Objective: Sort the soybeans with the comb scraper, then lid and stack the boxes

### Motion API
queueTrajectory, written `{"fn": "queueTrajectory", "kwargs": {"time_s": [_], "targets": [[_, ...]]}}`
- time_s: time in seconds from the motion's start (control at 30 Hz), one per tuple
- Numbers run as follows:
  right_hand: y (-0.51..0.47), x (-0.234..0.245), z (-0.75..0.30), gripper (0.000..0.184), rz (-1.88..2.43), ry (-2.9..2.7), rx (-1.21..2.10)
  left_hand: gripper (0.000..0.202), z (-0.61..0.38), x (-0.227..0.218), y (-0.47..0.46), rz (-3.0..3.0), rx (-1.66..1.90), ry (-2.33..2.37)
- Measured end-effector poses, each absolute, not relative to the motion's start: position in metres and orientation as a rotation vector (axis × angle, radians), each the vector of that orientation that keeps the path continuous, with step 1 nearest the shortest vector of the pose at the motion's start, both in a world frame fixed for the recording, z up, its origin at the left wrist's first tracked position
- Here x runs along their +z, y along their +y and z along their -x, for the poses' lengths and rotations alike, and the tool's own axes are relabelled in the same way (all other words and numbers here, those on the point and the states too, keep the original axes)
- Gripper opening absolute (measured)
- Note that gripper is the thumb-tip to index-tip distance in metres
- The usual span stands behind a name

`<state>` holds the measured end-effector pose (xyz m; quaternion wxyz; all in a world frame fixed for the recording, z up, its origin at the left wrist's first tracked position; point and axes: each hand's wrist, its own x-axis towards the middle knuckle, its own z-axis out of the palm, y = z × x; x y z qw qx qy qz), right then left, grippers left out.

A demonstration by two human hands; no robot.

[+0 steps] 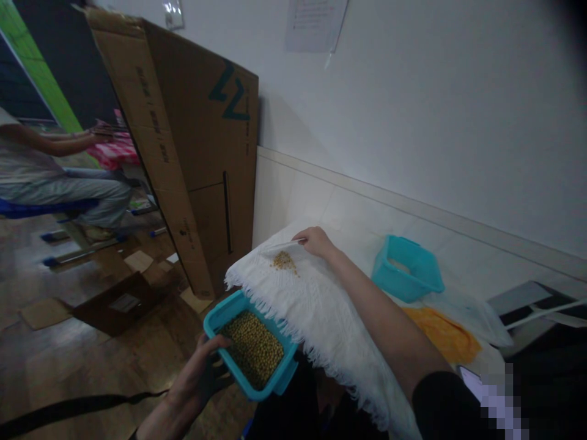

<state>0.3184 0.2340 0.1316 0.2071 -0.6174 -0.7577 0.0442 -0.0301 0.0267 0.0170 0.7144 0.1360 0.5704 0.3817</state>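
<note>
My left hand (206, 366) grips the left side of a turquoise plastic bin (287, 382), thumb over the rim. Soybeans (252, 348) cover its bottom. The bin hangs just below the fringed edge of a white cloth (321, 305) spread over the table. A small heap of beans (284, 261) lies on the cloth near its far left corner. Beside that heap, my right hand (316, 240) is closed on a thin, pale, flat piece (284, 245); whether it is a card or a fold of the cloth I cannot tell.
Another turquoise bin (406, 269) stands on the right by the wall, near an orange cloth (443, 333) and a phone (477, 385). A tall cardboard box (197, 153) rises at the left. Beyond it a person (59, 159) sits; flattened cardboard (114, 305) lies on the floor.
</note>
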Motion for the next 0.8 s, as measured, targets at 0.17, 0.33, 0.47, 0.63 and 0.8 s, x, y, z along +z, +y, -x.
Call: {"fn": "queueTrajectory", "kwargs": {"time_s": [0.17, 0.33, 0.47, 0.63, 0.8], "targets": [[0.226, 0.118, -0.317, 0.041, 1.706, -2.118, 0.173, 0.075, 0.031, 0.013, 0.026, -0.353, 0.851, 1.284], [0.212, 0.115, -0.323, 0.040, 1.702, -2.093, 0.197, 0.071, 0.029, 0.014, 0.027, -0.342, 0.862, 1.290], [0.198, 0.114, -0.329, 0.045, 1.693, -2.087, 0.228, 0.069, 0.028, 0.024, 0.028, -0.325, 0.840, 1.311], [0.176, 0.112, -0.337, 0.057, 1.686, -2.092, 0.276, 0.070, 0.027, 0.031, 0.028, -0.340, 0.827, 1.285], [0.156, 0.111, -0.343, 0.060, 1.674, -2.108, 0.321, 0.069, 0.026, 0.030, 0.028, -0.345, 0.816, 1.319]]}}
